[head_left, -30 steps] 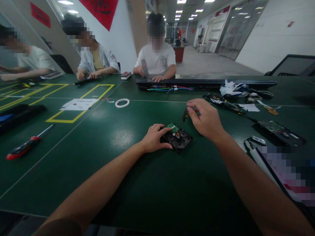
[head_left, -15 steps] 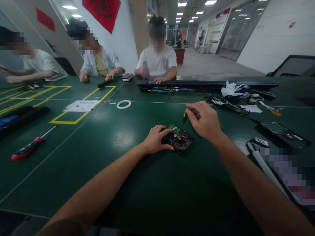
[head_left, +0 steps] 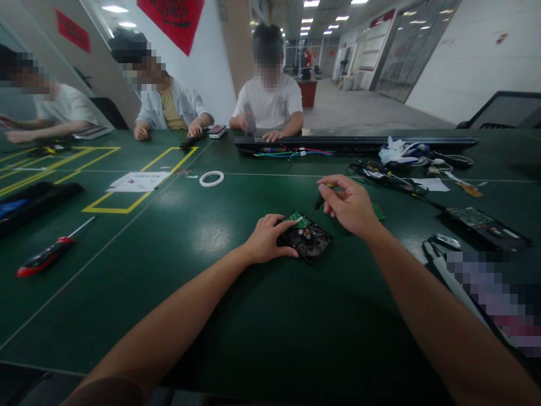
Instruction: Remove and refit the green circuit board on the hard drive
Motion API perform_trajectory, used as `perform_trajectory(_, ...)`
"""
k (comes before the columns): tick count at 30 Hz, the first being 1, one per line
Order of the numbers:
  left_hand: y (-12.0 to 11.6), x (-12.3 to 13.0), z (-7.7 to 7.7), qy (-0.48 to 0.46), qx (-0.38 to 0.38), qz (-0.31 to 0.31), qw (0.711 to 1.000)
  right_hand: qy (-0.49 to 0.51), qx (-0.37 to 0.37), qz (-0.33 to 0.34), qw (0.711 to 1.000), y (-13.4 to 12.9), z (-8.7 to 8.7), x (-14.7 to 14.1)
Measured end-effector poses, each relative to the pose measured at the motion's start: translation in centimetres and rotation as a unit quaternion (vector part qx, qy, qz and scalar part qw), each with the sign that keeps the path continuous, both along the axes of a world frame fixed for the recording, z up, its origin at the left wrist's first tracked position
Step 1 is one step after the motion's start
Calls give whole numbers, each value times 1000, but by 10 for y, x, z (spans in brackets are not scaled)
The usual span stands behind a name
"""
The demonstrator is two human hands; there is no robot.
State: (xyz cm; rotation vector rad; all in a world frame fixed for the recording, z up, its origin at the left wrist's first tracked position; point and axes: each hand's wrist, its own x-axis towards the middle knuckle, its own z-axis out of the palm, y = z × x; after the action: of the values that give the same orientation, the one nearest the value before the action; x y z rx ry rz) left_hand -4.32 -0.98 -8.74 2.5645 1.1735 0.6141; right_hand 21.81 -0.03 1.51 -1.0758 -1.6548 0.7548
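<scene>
A black hard drive [head_left: 313, 246] lies on the green table, with a small green circuit board [head_left: 298, 219] along its far left edge. My left hand [head_left: 267, 239] grips the drive's left side, index finger across the board and thumb along the near edge. In my right hand [head_left: 349, 204] is a small screwdriver [head_left: 318, 202] with a dark and yellow handle. Its thin shaft slants down to the far edge of the drive near the board; whether the tip sits in a screw is too small to tell. Another green board [head_left: 378, 211] is partly hidden behind my right wrist.
Another hard drive [head_left: 486, 227] lies at the right, near a lanyard [head_left: 442, 265]. Cables and white gloves [head_left: 403, 151] sit by a long black panel [head_left: 355, 143]. At left are a red-and-black screwdriver [head_left: 54, 252], a tape roll [head_left: 211, 179] and a black tray [head_left: 42, 200]. Several people sit opposite.
My right-hand fingers have shifted on the screwdriver's handle, with the little fingers now more curled. The drive and my left hand stay in place. The view has tilted very slightly.
</scene>
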Motion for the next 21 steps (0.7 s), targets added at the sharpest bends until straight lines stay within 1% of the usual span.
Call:
perform_trajectory(4, 1, 0, 0, 4, -1, -2, 1000, 81, -58, 29, 995, 0, 4, 0)
perform_trajectory(9, 0, 0, 0, 5, 2, -1, 1000, 158, -143, 75, 974, -3, 7, -2)
perform_trajectory(16, -1, 0, 0, 0, -3, 3, 1000, 162, -180, 80, 967, -5, 11, -3)
perform_trajectory(21, 0, 0, -1, -2, 0, -1, 1000, 187, -206, 118, 953, -7, 12, -5)
